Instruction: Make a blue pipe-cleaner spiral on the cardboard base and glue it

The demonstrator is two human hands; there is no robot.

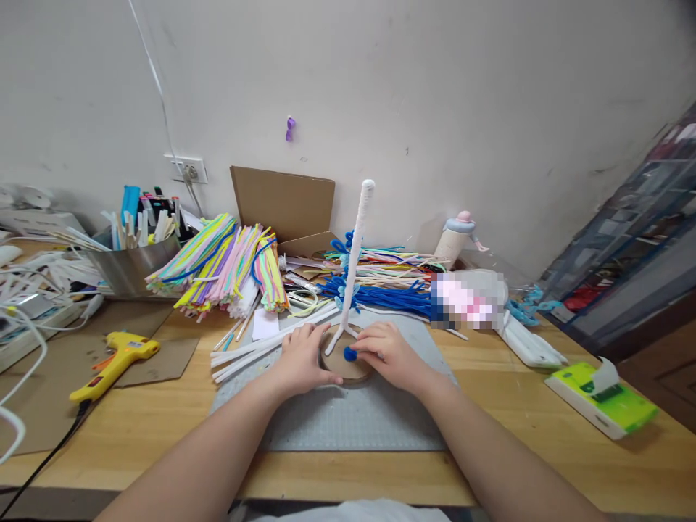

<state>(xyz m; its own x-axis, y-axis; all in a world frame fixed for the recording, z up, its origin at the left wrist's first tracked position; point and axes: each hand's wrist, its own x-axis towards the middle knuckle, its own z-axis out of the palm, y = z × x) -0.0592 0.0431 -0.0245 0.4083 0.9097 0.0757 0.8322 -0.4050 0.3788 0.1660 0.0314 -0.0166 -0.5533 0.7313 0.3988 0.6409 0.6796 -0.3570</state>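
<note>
- Now, the left hand (302,355) is down on the left rim of the round disc (336,365), fingers curled close around it
- Right hand (387,351) comes in from the other side, fingertips narrowed to a pinch on a small blue ball (349,354), which sits on the disc's top face
- Up from the disc, just behind the ball, a white fuzzy stem (356,254) stands nearly upright, splayed at its foot
- Disc sits on a grey mat (348,420), mid-tabletop (163,442)
- Behind it, a heap of coloured pipe cleaners (228,264) and a blue bundle (380,297)
- Far left, a yellow glue gun (114,362) lies well apart; far right, a green pack (601,399)
</note>
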